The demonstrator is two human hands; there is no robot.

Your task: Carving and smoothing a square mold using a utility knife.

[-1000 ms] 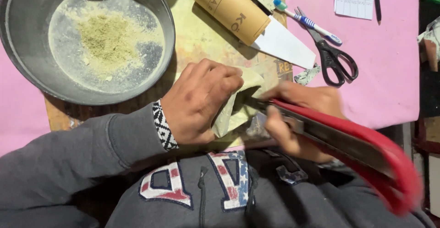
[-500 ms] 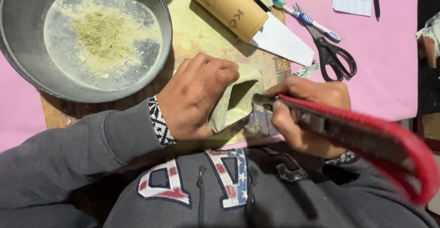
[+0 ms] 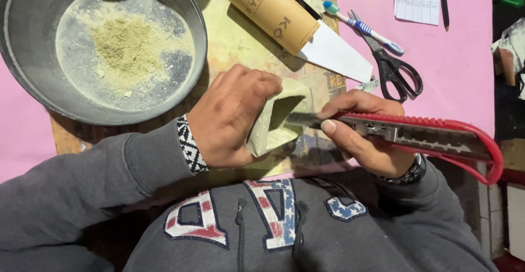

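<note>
The left hand [image 3: 232, 116] is clenched around a pale greenish block [image 3: 276, 121], pinning it on the worktop [image 3: 454, 64] just above the person's chest, while the right hand [image 3: 363, 138] grips a red knife [image 3: 421, 135] with its blade run out and the tip inside the block's hollow. The step in hand looks like carving: the blade is scraping or paring the inner wall of the cavity. The next stroke would call for a shallow, controlled pull, with the block braced firmly and the left fingers kept clear of the edge, since they sit very close to it. The block is soft-looking and chalky, dull olive-cream in colour, roughly squared outside, with a dark rectangular pocket cut into the face turned towards the blade; its lower side is hidden by the hand. Above and to the left a grey metal bowl [image 3: 180, 9] holds a spread of fine greenish powder [image 3: 128, 47]. Near it lie a cardboard tube [image 3: 270, 12], a toothbrush [image 3: 363, 28] and scissors [image 3: 396, 69], all well apart from the block.
</note>
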